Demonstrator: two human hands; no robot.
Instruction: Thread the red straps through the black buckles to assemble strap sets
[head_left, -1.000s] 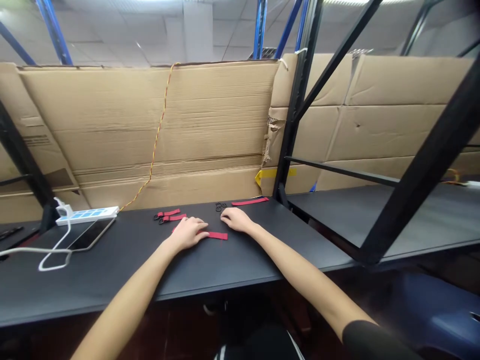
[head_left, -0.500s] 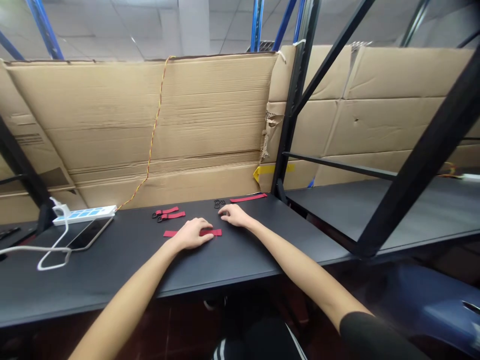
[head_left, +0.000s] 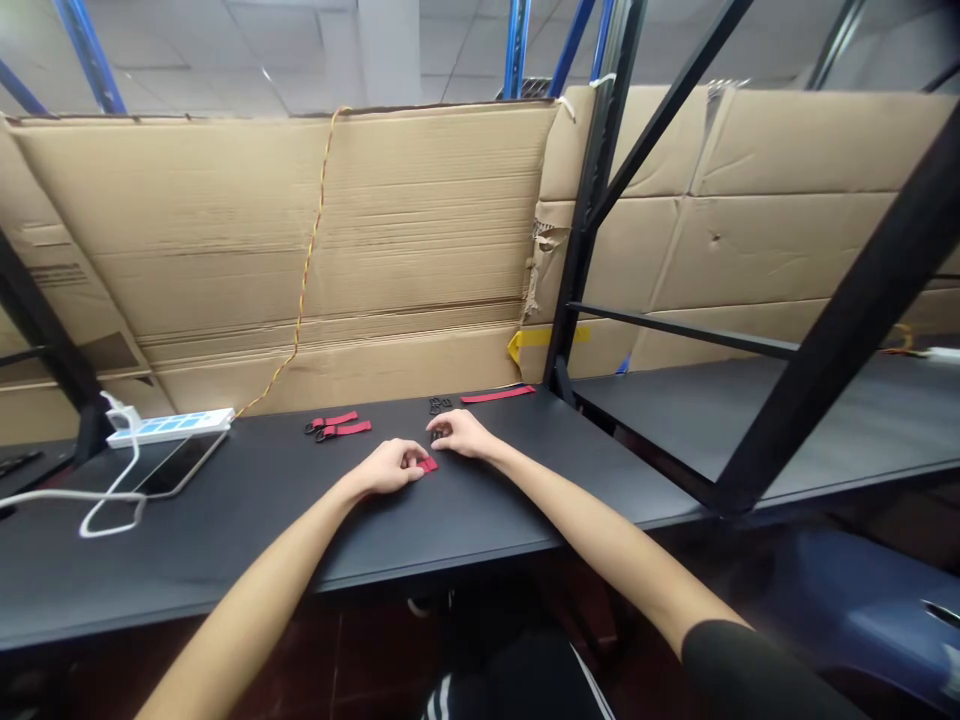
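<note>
My left hand (head_left: 390, 467) is closed on a red strap (head_left: 428, 465), whose short end sticks out past the fingertips toward the right; the rest is hidden by the hand. Just right of it, my right hand (head_left: 459, 435) pinches a small black buckle (head_left: 437, 436), mostly covered by the fingers. Beyond the right hand lie several small black buckles (head_left: 440, 405) in a cluster. Another red strap (head_left: 497, 395) lies flat at the back right of them. Farther left, two short red straps with black rings (head_left: 343, 429) rest side by side.
A white power strip (head_left: 172, 427) with a plugged-in white cable (head_left: 112, 518) and a phone (head_left: 182, 467) lie at the left. Cardboard panels (head_left: 420, 230) stand along the back of the black table (head_left: 480, 520). A black rack post (head_left: 577, 260) rises at the right.
My left hand has picked up the red strap, which lay flat under it before. My right hand has come slightly back and left with a black buckle, close to the strap's end.
</note>
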